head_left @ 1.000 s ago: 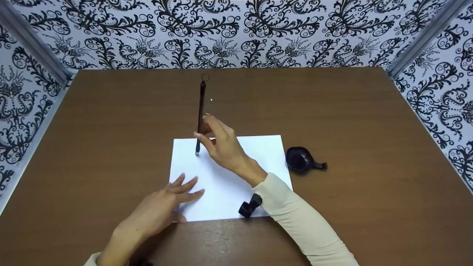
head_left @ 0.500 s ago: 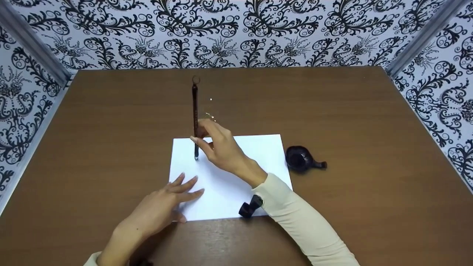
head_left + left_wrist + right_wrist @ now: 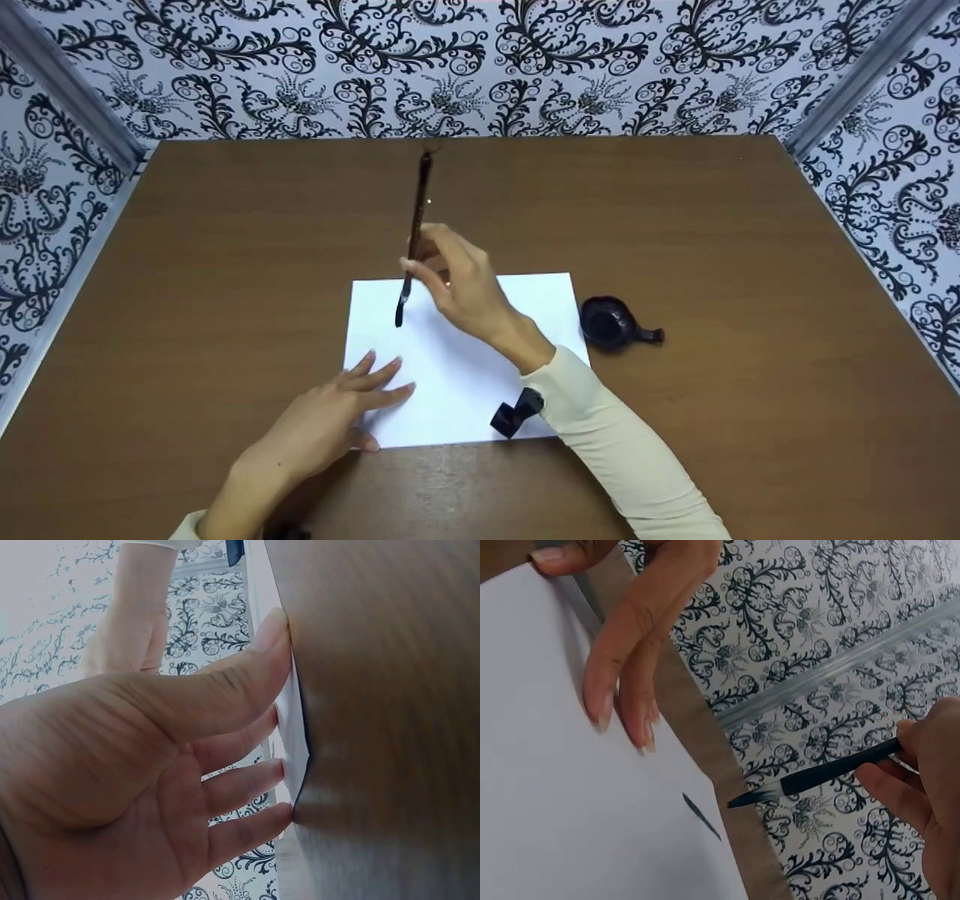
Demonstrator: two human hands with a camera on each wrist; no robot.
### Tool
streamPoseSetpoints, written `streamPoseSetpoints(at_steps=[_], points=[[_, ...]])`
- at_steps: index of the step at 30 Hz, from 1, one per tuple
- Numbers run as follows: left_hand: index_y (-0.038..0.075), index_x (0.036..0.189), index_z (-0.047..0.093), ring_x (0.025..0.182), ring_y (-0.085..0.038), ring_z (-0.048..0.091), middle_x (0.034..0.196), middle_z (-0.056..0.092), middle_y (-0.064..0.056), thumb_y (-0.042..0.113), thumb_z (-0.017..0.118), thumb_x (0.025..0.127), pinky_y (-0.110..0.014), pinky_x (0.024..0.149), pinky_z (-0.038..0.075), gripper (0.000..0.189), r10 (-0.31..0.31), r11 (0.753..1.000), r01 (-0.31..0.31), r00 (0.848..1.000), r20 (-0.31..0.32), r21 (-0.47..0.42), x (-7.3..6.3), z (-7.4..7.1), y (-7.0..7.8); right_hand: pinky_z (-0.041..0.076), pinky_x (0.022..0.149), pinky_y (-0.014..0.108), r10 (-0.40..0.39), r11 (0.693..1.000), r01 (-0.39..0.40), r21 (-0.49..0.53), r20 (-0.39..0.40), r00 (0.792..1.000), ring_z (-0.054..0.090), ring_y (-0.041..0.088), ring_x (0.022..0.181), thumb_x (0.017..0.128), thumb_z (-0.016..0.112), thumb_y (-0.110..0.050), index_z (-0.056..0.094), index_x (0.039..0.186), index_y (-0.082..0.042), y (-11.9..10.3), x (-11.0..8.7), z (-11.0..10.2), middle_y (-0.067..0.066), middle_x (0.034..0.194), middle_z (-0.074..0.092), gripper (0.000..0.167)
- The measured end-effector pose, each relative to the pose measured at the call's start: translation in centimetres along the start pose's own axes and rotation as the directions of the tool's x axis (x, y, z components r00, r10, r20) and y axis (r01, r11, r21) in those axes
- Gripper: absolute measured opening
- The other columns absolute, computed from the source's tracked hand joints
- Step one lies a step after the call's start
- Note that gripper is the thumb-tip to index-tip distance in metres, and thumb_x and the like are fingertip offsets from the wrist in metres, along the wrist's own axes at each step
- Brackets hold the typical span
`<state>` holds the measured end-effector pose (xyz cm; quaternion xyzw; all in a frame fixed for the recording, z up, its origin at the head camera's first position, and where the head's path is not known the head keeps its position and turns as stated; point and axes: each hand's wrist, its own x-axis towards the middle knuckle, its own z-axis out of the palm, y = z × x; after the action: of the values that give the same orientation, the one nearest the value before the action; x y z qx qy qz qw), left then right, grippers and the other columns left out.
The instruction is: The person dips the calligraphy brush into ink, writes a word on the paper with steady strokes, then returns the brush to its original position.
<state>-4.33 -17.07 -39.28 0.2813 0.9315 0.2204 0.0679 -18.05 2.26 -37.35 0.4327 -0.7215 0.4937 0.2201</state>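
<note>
My right hand [image 3: 472, 292] pinches a dark-handled calligraphy brush [image 3: 419, 202] with a loop at its top end, held nearly upright over the left part of a white sheet of paper [image 3: 465, 397]. In the right wrist view the brush's black-tipped bristles [image 3: 756, 796] stand apart from a short dark ink stroke [image 3: 701, 816] on the sheet. At the sheet's lower left corner rests my left hand [image 3: 322, 420], fingers spread and fairly straight. Its thumb [image 3: 247, 682] lies at the near paper edge in the left wrist view.
Just right of the paper sits a small black dish [image 3: 609, 324] with a stubby handle. A black device [image 3: 517, 412] at my right wrist hangs over the sheet's lower right. The brown table [image 3: 720, 247] is bounded by patterned walls [image 3: 480, 67] at the back and sides.
The brush first moved slightly down along the sheet, then rose and tilted right with my right hand. A dark stroke now shows below its tip. My left hand has stayed put.
</note>
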Motion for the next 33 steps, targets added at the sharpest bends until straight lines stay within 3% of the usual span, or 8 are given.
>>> streamPoseSetpoints(at_steps=[5,14,33], points=[[0.02,0.132,0.06,0.134,-0.037,0.035,0.145,0.043,-0.006,0.016,0.081,0.069,-0.06,0.083,0.046,0.066,-0.008,1.0,0.008,1.0,0.006,0.004,0.1,0.0,0.0,0.054,0.071,0.026,0.003,1.0,-0.002,0.03,-0.028,1.0,0.065,0.019,0.086,0.092,0.059,-0.002,0.051,0.113,0.001,1.2,-0.4,0.2,0.013,0.096,0.059,0.023],[0.019,0.132,0.06,0.134,-0.038,0.034,0.145,0.042,-0.007,0.014,0.08,0.07,-0.059,0.085,0.046,0.065,-0.006,1.0,0.006,1.0,0.012,-0.01,0.2,-0.1,0.1,0.053,0.073,0.022,0.008,1.0,-0.007,0.023,-0.036,0.999,0.065,0.019,0.089,0.092,0.058,0.002,0.049,0.115,0.001,1.9,-0.7,0.5,0.014,0.097,0.058,0.024],[0.021,0.132,0.059,0.136,-0.035,0.032,0.147,0.04,-0.005,0.016,0.08,0.07,-0.055,0.082,0.048,0.066,-0.036,0.999,0.036,0.999,0.032,-0.016,0.2,0.0,0.0,0.051,0.076,0.02,0.015,1.0,-0.013,-0.028,0.043,0.999,0.065,0.017,0.088,0.093,0.057,0.001,0.048,0.116,0.002,1.9,-0.8,0.5,0.015,0.097,0.058,0.024]])
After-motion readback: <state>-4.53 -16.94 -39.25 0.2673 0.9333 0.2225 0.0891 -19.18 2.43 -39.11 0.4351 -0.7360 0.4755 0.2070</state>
